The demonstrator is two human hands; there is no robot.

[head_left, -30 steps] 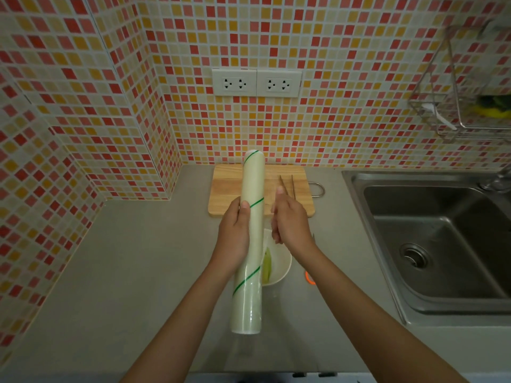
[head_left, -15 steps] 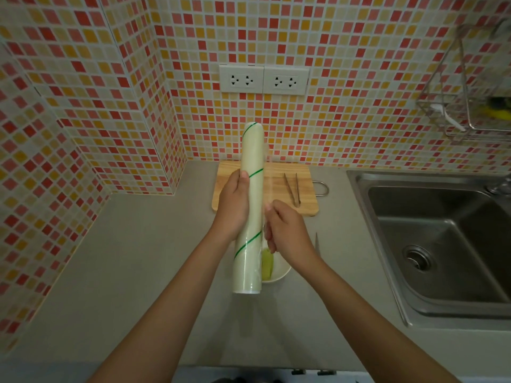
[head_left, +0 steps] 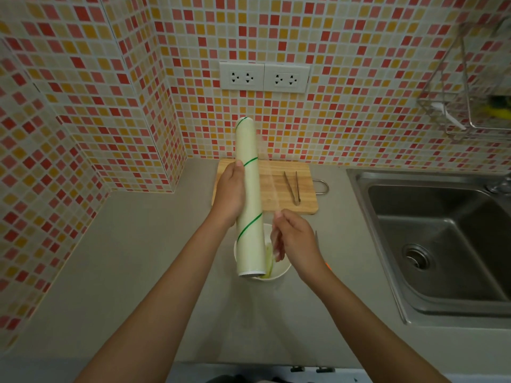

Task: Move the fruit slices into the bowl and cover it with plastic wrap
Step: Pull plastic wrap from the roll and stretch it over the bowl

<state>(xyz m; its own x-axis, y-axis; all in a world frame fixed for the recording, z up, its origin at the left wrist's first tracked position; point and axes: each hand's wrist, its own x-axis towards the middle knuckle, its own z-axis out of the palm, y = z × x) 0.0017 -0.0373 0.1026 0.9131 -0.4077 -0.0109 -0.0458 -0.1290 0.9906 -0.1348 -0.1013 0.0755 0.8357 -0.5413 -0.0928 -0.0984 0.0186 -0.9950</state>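
Left hand wraps the plastic wrap roll upright over the bowl so right hand can pinch film loose.

Only the person's two forearms and hands are in view, reaching in from the near edge. Both arms are bare from the frame's bottom edge to the wrists: no sleeve, cuff or glove shows on either. The left hand carries no ring, watch or bracelet that can be seen, and its wrist is plain. The right hand is likewise unadorned, with a bare wrist. The nails that show look short and unpainted. Nothing of the torso or clothing can be made out clearly.
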